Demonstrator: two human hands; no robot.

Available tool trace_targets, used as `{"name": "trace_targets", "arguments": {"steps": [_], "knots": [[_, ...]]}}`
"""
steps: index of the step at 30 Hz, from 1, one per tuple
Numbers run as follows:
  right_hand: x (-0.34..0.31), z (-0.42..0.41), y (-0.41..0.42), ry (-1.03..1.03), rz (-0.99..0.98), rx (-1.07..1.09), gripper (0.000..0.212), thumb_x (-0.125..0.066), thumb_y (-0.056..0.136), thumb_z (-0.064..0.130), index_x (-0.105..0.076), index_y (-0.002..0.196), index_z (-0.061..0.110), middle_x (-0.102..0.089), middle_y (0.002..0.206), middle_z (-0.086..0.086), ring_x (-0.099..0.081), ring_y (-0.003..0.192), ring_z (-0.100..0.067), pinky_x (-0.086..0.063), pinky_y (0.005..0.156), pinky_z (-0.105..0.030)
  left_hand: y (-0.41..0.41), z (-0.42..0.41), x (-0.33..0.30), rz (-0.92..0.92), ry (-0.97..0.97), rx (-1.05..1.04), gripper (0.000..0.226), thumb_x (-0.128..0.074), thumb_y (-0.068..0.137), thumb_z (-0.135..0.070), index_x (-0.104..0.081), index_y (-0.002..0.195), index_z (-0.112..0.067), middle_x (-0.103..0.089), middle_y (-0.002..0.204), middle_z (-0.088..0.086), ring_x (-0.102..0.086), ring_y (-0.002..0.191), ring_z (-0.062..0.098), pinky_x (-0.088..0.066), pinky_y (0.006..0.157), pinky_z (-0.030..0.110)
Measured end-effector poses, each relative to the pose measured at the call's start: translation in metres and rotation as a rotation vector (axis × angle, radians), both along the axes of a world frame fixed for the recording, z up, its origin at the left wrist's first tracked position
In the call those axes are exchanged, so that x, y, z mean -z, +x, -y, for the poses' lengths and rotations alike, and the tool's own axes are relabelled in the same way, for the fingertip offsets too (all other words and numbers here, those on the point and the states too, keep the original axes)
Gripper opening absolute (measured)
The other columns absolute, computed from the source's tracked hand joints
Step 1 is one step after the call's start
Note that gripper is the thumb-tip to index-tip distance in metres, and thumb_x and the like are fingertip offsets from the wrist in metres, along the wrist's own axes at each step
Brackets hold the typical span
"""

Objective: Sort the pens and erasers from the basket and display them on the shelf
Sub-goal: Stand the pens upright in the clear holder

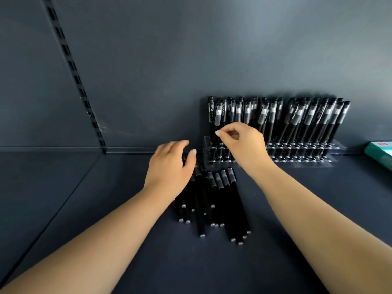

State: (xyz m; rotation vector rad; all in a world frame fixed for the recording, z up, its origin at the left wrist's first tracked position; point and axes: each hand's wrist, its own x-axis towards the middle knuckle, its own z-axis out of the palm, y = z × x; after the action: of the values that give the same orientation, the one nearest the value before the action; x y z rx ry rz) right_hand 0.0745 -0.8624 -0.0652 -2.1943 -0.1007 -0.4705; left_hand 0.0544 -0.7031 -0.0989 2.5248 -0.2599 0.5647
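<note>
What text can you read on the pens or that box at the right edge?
Upright pens in the clear rack: white print on the barrels, too blurred to read.
Loose pens on the shelf: none visible.
Green box: a red mark on top, unreadable.

On a dark shelf (pixel 297 209), a person's left hand (pixel 169 166) rests fingers-down on the far end of a loose pile of black pens (pixel 214 204) lying flat. The right hand (pixel 241 143), thumb and forefinger pinched together, reaches to the left end of a clear acrylic pen rack (pixel 275 153) at the back wall, filled with upright black pens (pixel 275 117). A teal box (pixel 379 153) lies at the shelf's right edge.
</note>
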Motion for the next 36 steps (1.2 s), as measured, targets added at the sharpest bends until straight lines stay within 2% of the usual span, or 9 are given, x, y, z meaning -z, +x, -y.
{"name": "trace_targets", "arguments": {"steps": [5,10,15,20,23,25,30,34,36], "knots": [[-0.010,0.001,-0.027,-0.055,0.069,-0.073,0.016,-0.059,0.088,0.022,-0.064,0.102,0.015,-0.055,0.082,0.017,-0.050,0.074,0.006,-0.037,0.068,0.004,-0.006,-0.027,-0.008,-0.297,-0.210,-0.199,0.053,-0.047,0.090,-0.047,-0.045,0.132,-0.015,-0.052,0.129,0.002,-0.038,0.126,0.023,-0.033,0.104,0.036],[0.010,-0.006,-0.062,-0.380,-0.002,-0.333,0.034,-0.056,0.089,0.030,-0.059,0.120,0.017,-0.055,0.111,0.012,-0.049,0.102,-0.002,-0.027,0.084,0.003,-0.018,-0.041,-0.002,-0.587,-0.383,-0.253,0.077,-0.059,0.070,-0.067,-0.047,0.129,-0.019,-0.047,0.134,0.000,-0.036,0.129,0.022,-0.035,0.104,0.039],[0.033,-0.007,-0.078,-0.629,-0.185,-0.534,0.051,-0.041,0.092,0.041,-0.030,0.141,0.029,-0.019,0.152,0.012,-0.010,0.140,-0.004,-0.002,0.108,-0.014,-0.026,-0.026,-0.005,-0.632,-0.017,-0.261,0.090,-0.055,0.072,-0.070,-0.032,0.140,-0.016,-0.031,0.145,0.002,-0.021,0.137,0.026,-0.027,0.108,0.040],[0.035,-0.007,-0.080,-0.560,-0.259,-0.532,0.051,-0.035,0.092,0.044,-0.030,0.141,0.032,-0.013,0.153,0.014,-0.006,0.141,-0.003,-0.004,0.115,-0.024,-0.026,-0.033,-0.008,-0.689,0.137,-0.192,0.079,-0.053,0.076,-0.066,-0.037,0.136,-0.017,-0.028,0.145,0.005,-0.020,0.135,0.027,-0.027,0.105,0.040],[0.034,-0.004,-0.080,-0.532,-0.286,-0.521,0.051,-0.035,0.090,0.047,-0.033,0.139,0.034,-0.014,0.152,0.018,-0.008,0.140,-0.001,-0.006,0.115,-0.023,-0.026,-0.042,-0.012,-0.731,0.145,-0.172,0.054,-0.053,0.079,-0.063,-0.062,0.103,-0.015,-0.043,0.131,0.008,-0.036,0.124,0.029,-0.035,0.096,0.034],[0.035,-0.003,-0.080,-0.522,-0.292,-0.517,0.051,-0.035,0.090,0.048,-0.033,0.139,0.035,-0.015,0.151,0.019,-0.008,0.140,-0.001,-0.006,0.114,-0.022,-0.024,-0.047,-0.012,-0.755,0.106,-0.154,0.045,-0.056,0.081,-0.057,-0.060,0.079,-0.012,-0.057,0.112,0.009,-0.050,0.103,0.026,-0.039,0.085,0.031],[0.034,-0.002,-0.081,-0.522,-0.286,-0.520,0.049,-0.036,0.091,0.046,-0.033,0.139,0.034,-0.016,0.151,0.020,-0.009,0.139,0.001,-0.004,0.106,-0.014,-0.023,-0.051,-0.015,-0.724,0.157,-0.216,0.059,-0.058,0.085,-0.047,-0.050,0.125,-0.005,-0.053,0.125,0.010,-0.052,0.102,0.028,-0.038,0.078,0.029],[0.033,-0.001,-0.081,-0.536,-0.293,-0.511,0.049,-0.035,0.091,0.046,-0.033,0.139,0.034,-0.016,0.150,0.021,-0.009,0.139,0.000,-0.004,0.103,-0.012,-0.023,-0.061,-0.015,-0.746,0.024,-0.209,0.060,-0.062,0.084,-0.041,-0.051,0.121,0.004,-0.050,0.127,0.024,-0.051,0.115,0.037,-0.039,0.086,0.033],[0.034,-0.001,-0.080,-0.526,-0.289,-0.512,0.049,-0.035,0.091,0.046,-0.034,0.139,0.035,-0.017,0.150,0.021,-0.010,0.139,0.000,-0.005,0.105,-0.014,-0.024,-0.073,-0.015,-0.749,-0.203,-0.181,0.049,-0.068,0.080,-0.041,-0.061,0.115,-0.007,-0.058,0.122,0.013,-0.053,0.112,0.029,-0.038,0.091,0.032]]}}
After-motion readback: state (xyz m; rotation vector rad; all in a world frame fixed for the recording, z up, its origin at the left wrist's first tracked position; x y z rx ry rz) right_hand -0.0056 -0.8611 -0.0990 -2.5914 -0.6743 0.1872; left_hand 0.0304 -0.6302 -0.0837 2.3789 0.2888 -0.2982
